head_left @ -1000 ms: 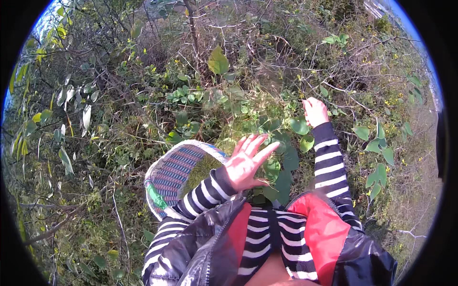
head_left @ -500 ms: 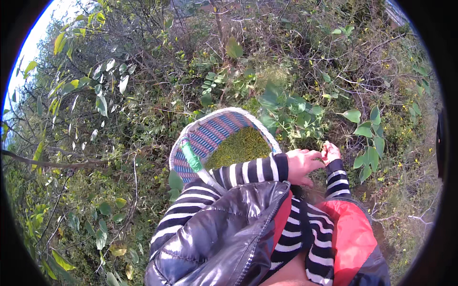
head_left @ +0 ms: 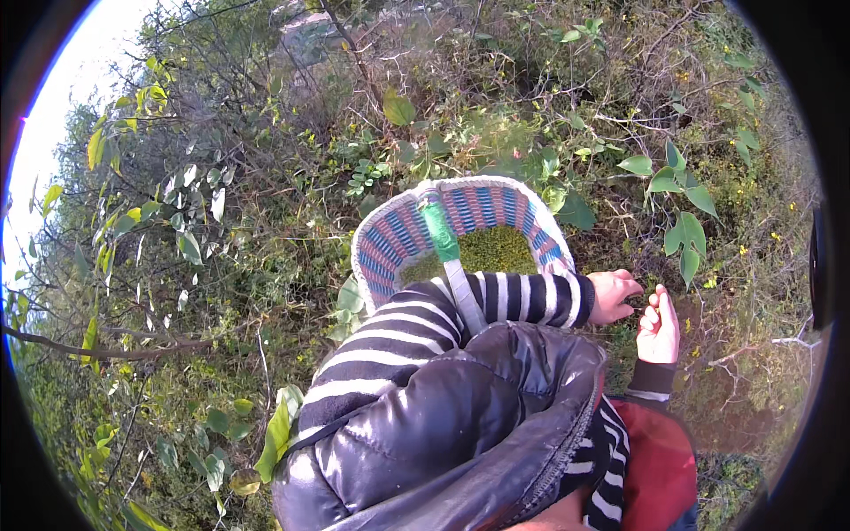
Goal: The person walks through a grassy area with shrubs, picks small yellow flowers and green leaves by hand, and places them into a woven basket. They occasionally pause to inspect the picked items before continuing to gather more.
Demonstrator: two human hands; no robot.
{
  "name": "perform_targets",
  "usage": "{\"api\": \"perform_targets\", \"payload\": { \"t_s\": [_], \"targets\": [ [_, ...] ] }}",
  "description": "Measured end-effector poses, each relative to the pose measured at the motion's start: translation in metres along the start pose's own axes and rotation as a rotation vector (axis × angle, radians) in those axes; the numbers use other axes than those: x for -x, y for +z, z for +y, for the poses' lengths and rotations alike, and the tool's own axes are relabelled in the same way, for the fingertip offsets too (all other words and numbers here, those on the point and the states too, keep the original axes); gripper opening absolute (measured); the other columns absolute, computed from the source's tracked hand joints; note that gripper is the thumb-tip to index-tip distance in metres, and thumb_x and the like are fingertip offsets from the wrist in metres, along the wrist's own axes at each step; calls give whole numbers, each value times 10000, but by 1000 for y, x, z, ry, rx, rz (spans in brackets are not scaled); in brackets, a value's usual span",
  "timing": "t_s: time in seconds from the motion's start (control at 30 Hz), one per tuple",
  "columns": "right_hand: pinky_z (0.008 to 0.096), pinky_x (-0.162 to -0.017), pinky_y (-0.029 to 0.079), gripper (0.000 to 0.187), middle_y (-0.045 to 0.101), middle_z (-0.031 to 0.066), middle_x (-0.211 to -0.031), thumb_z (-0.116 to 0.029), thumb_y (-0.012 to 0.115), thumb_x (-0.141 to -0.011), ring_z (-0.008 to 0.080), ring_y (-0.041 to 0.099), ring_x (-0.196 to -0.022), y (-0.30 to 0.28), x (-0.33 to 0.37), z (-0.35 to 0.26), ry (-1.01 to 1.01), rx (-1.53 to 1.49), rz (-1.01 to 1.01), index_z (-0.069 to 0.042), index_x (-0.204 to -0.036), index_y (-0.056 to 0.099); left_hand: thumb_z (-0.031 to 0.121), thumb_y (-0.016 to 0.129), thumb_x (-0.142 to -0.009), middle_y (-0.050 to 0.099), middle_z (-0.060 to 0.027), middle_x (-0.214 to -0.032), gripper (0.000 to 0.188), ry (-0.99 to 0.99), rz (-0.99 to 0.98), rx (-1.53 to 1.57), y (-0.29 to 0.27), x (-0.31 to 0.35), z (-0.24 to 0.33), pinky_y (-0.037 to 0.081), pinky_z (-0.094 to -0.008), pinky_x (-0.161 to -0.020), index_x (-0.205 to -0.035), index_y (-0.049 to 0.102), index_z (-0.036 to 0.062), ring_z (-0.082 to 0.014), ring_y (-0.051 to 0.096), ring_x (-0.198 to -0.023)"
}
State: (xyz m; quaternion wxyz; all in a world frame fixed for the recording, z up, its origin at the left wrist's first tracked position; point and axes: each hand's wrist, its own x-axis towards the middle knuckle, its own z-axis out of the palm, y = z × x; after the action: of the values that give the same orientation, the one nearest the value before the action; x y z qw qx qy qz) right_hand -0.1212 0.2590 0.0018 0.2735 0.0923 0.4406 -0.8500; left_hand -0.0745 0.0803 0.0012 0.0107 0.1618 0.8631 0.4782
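Head camera: hands nearly meet right of a loaded basket

I've got brush on every side here, a tangle of stems and dry twigs. Over on the left, a dark branch (head_left: 97, 352) cuts in; on the far side, one broad leaf (head_left: 398, 108) catches the light. And look right: a leafy sprig (head_left: 686, 234) hangs just beyond the hands, with pale bare twigs (head_left: 792, 342) farther right.

Now the edges! The woven basket (head_left: 478, 206), blue and pink with a white rim, sits left of the hands, its green-wrapped handle (head_left: 436, 228) arching across the striped left sleeve (head_left: 372, 372). Inside, I can see a yellow-green mass of small plant bits (head_left: 496, 250). That sleeve crosses the basket's near side, and the puffy dark jacket (head_left: 425, 389) fills the near middle, so I see the tightest room there; right of the hands, the growth looks browner and thinner, though blurred.

To the hands! The left hand (head_left: 611, 296) is loosely spread, back up, thumb apart from its bent fingers. Just beside it on the right, the right hand (head_left: 658, 329) shows its palm side, some fingers curled, one stretched outward. A narrow gap separates them. Whether the right pinches anything tiny, I cannot tell.
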Motion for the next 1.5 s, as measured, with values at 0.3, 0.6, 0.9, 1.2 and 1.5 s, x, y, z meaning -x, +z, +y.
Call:
{"api": "perform_targets", "payload": {
  "t_s": [0.3, 0.6, 0.9, 1.2, 1.5],
  "targets": [
    [165, -322, 228, 282, 303, -51, -596, -208, 354, -950, 35, 246, -433, -28, 14, 6, 42, -148, -230, -29, -1122, 488, 272, 551, -729, 596, -181, -904, 314, -38, -364, -207, 30, 5, -44, 460, -415, -781, -941, 618, 50, -330, 573, -879],
    [224, -597, 471, 284, 575, 57, -915, -238, 389, -932, 133, 539, -721, 74, -10, 34, 46, -171, -43, -35, -1085, 515, 303, 550, -773, 586, -166, -852, 317, 100, -253, -215, 8, 50, -62, 468, -402, -746, -942, 588, 37, -320, 578, -827],
    [396, -1049, 235, 614, 309, 205, -1342, -429, 163, -931, 326, 288, -1254, 62, 41, 34, -125, -457, -261, 58, -1288, 277, 289, 547, -801, 611, -157, -939, 330, -12, -452, -276, -7, 56, -56, 466, -372, -762, -1019, 585, 44, -300, 589, -866],
    [292, -784, 452, 296, 534, 99, -962, -259, 455, -905, 213, 547, -914, 102, 37, 105, -421, 0, -130, -1, -1048, 483, 293, 544, -779, 599, -177, -938, 365, 393, -915, -451, 61, 72, -32, 456, -382, -765, -1035, 569, 33, -295, 576, -893],
    [270, -815, 446, 428, 446, 90, -1240, -194, 458, -890, 147, 562, -950, 38, 137, 131, -421, 359, 233, -32, -1274, 360, 296, 530, -805, 576, -147, -1021, 356, 569, -903, -426, 55, 79, -42, 463, -386, -750, -1071, 553, 61, -264, 555, -955]
  ]
}}
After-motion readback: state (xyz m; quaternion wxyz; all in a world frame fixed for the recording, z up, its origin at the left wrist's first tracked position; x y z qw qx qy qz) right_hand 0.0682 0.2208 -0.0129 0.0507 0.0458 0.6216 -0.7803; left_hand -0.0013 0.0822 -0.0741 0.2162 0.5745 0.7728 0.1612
